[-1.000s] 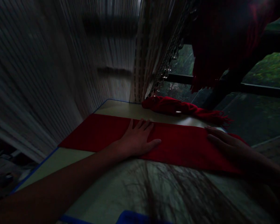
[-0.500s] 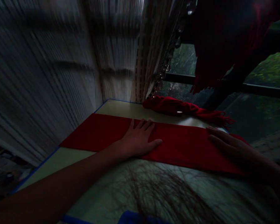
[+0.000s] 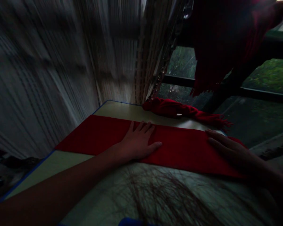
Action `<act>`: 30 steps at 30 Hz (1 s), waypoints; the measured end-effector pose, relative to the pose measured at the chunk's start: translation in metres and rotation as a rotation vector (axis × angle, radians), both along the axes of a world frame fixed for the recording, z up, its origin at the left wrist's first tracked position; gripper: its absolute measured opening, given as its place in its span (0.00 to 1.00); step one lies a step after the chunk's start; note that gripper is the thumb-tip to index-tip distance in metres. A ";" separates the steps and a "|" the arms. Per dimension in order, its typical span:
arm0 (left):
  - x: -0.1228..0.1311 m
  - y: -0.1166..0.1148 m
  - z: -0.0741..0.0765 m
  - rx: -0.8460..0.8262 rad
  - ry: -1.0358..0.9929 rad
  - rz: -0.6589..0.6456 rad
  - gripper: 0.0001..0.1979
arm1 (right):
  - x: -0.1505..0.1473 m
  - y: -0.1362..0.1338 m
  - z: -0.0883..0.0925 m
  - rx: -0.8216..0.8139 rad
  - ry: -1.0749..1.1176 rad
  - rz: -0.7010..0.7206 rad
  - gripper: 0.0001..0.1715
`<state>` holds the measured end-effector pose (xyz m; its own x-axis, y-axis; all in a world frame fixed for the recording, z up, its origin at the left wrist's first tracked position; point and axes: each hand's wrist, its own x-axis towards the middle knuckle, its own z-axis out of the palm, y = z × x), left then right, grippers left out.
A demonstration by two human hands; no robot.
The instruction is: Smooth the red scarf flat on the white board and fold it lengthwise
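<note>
A long red cloth point(image 3: 179, 144), smooth and folded into a flat band, lies across the pale table point(image 3: 122, 108). Flat on its middle rests my left hand point(image 3: 139, 142), fingers spread and thumb pointing right. My right hand point(image 3: 231, 149) lies over the band's right part, fingers stretched toward its far edge; the shade there hides some of the cloth beneath. Behind the band sits a bunched red scarf point(image 3: 179, 108) with fringed ends, touched by neither hand.
Striped curtains point(image 3: 70, 72) hang along the left and back. More fringed red cloth point(image 3: 214, 62) hangs before the window point(image 3: 271, 75) at right. Blue edging point(image 3: 25, 174) runs round the table. Strands of hair point(image 3: 169, 194) cross the lower view, and a blue object point(image 3: 134, 222) shows at the bottom.
The whole view has shifted slightly, so things sit a little further left. Both hands stay flat on the red cloth; neither has visibly moved along it.
</note>
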<state>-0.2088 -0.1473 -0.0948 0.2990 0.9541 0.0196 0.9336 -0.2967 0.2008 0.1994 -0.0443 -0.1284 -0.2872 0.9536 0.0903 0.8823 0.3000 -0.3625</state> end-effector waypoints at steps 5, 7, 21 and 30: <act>0.000 -0.001 0.000 0.008 -0.006 0.006 0.43 | -0.008 -0.006 0.005 -0.018 0.007 -0.032 0.44; 0.000 -0.001 0.000 0.009 -0.005 0.004 0.43 | -0.007 -0.004 0.004 -0.012 0.012 -0.035 0.43; 0.001 -0.001 0.002 0.006 -0.007 0.006 0.43 | -0.004 -0.005 0.003 -0.039 0.015 -0.035 0.42; 0.001 -0.002 0.003 -0.002 -0.009 0.002 0.43 | 0.000 -0.001 0.001 -0.034 0.010 -0.028 0.42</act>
<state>-0.2075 -0.1488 -0.0915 0.2969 0.9547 0.0207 0.9324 -0.2946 0.2093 0.1992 -0.0458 -0.1274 -0.2593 0.9639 0.0606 0.8866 0.2624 -0.3809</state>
